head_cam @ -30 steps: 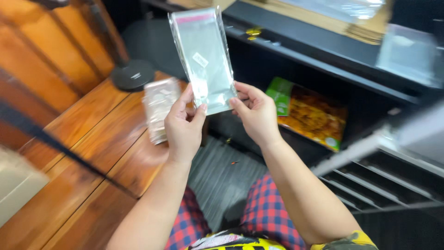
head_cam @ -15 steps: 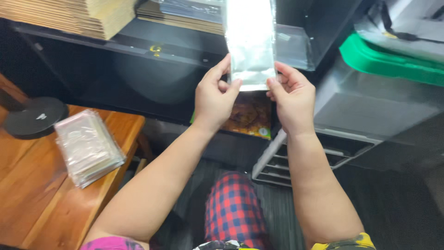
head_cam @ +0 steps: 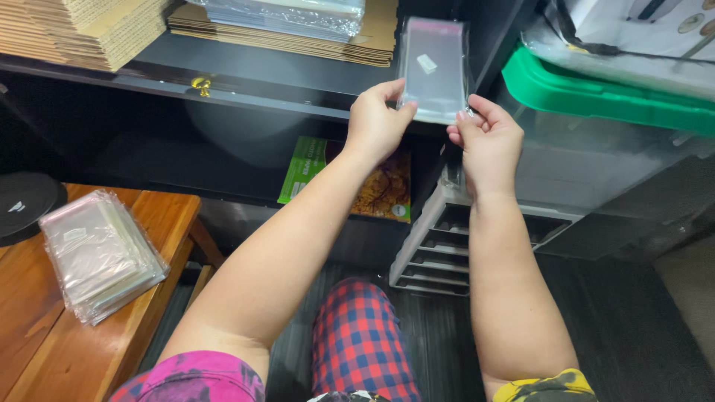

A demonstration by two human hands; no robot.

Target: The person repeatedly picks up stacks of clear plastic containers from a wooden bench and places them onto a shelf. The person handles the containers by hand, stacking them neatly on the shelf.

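Observation:
Both my hands hold up one clear plastic sleeve bag (head_cam: 433, 68) in front of a dark shelf. My left hand (head_cam: 376, 123) pinches its lower left corner. My right hand (head_cam: 488, 141) grips its lower right corner. The bag stands upright, with a small white sticker near its top. Lower left, a stack of the same clear bags (head_cam: 97, 253) lies on a wooden table (head_cam: 45, 335), away from both hands.
A dark shelf (head_cam: 246, 85) carries stacked cardboard (head_cam: 82, 30) and wrapped flat packs (head_cam: 290, 15). A clear bin with a green lid (head_cam: 603, 93) sits at right above a grey drawer unit (head_cam: 454, 246). A green and orange packet (head_cam: 365, 182) leans below. A black round object (head_cam: 22, 201) rests on the table.
My view swung right from the table toward the shelf. Both hands carried the clear bag along and now hold it farther right, by the green-lidded bin.

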